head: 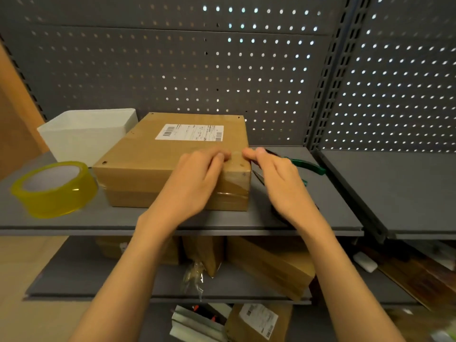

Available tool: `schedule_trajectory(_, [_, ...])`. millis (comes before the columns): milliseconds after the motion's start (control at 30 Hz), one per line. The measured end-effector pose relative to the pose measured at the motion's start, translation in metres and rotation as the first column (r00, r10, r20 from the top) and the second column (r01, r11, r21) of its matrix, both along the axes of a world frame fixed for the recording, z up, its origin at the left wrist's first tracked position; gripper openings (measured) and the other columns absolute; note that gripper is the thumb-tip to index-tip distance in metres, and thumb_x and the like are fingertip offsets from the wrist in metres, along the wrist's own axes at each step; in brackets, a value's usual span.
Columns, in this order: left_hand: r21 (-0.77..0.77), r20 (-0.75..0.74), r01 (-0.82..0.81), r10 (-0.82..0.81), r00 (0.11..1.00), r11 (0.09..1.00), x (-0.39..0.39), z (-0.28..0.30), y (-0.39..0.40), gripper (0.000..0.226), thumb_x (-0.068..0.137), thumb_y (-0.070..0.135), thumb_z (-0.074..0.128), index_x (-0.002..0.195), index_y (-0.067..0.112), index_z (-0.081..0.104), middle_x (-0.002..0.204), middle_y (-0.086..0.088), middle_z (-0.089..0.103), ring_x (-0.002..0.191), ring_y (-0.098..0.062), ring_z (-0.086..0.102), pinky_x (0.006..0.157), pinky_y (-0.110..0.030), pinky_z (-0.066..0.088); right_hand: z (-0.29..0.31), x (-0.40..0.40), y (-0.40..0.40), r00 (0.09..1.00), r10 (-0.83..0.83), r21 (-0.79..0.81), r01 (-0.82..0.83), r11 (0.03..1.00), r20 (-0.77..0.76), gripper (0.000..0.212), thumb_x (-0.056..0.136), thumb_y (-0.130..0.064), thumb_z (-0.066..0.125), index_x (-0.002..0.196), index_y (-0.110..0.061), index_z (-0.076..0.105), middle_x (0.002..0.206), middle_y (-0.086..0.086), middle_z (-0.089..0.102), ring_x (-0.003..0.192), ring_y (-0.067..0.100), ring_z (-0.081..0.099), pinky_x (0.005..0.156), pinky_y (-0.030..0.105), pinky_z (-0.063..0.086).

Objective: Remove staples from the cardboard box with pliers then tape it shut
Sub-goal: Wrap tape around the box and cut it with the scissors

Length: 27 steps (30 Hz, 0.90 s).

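A flat brown cardboard box (158, 156) with a white shipping label (190, 132) lies closed on the grey shelf (328, 206). A strip of clear tape (238, 170) runs over the box's front right corner and down its front face. My left hand (195, 181) rests on the box top, its fingertips pressing on the tape. My right hand (278, 178) is at the box's right edge with fingertips touching the tape at the corner. Green-handled pliers (309, 167) lie on the shelf behind my right hand, partly hidden. A yellowish roll of tape (54, 191) sits left of the box.
A white bin (86, 134) stands behind the tape roll, against the grey pegboard wall (222, 70). On the lower shelf lie more cardboard boxes (271, 267) and a crumpled clear bag (195, 277). A second shelf (394, 188) adjoins on the right.
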<state>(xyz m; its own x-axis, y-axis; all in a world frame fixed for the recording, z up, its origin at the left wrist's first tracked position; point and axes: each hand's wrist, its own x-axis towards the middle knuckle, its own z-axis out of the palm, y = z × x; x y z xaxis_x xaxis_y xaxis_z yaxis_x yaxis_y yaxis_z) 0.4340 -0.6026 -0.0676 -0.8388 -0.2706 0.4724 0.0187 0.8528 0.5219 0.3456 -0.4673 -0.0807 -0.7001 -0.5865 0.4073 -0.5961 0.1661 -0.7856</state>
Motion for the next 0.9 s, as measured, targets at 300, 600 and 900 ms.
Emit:
schedule_trajectory(300, [-0.286,0.064,0.050,-0.033,0.997,0.957,-0.003,-0.009,-0.001,0.045,0.094,0.036,0.043,0.136,0.020,0.046,0.141,0.004,0.046,0.134,-0.012,0.038,0.109,-0.037,0.030,-0.027,-0.007,0.001,0.969,0.073,0.068,-0.058,0.996,-0.236,0.049,0.093,-0.039,0.042,0.139,-0.021,0.040,0.143,-0.006,0.042,0.132,0.007,0.037,0.111,0.031,0.031])
schedule_trajectory(600, [-0.318,0.186,0.122,-0.064,0.980,0.940,0.003,-0.006,-0.007,0.061,0.090,0.030,0.053,0.145,0.020,0.026,0.152,0.004,0.024,0.141,-0.009,0.021,0.115,-0.030,0.017,-0.027,-0.015,0.011,0.961,0.251,0.104,-0.240,0.965,-0.114,0.058,0.091,-0.030,0.055,0.138,-0.039,0.022,0.146,-0.021,0.022,0.138,-0.001,0.021,0.111,0.016,0.019])
schedule_trajectory(900, [-0.241,-0.007,-0.008,0.007,1.000,0.970,0.000,-0.017,0.001,0.051,0.087,0.030,0.060,0.134,0.014,0.049,0.141,-0.001,0.046,0.134,-0.014,0.038,0.111,-0.039,0.028,-0.025,-0.009,0.005,0.973,0.097,-0.049,-0.110,0.993,-0.209,0.038,0.088,-0.026,0.062,0.125,-0.022,0.058,0.131,-0.009,0.055,0.129,0.001,0.040,0.109,0.025,0.033])
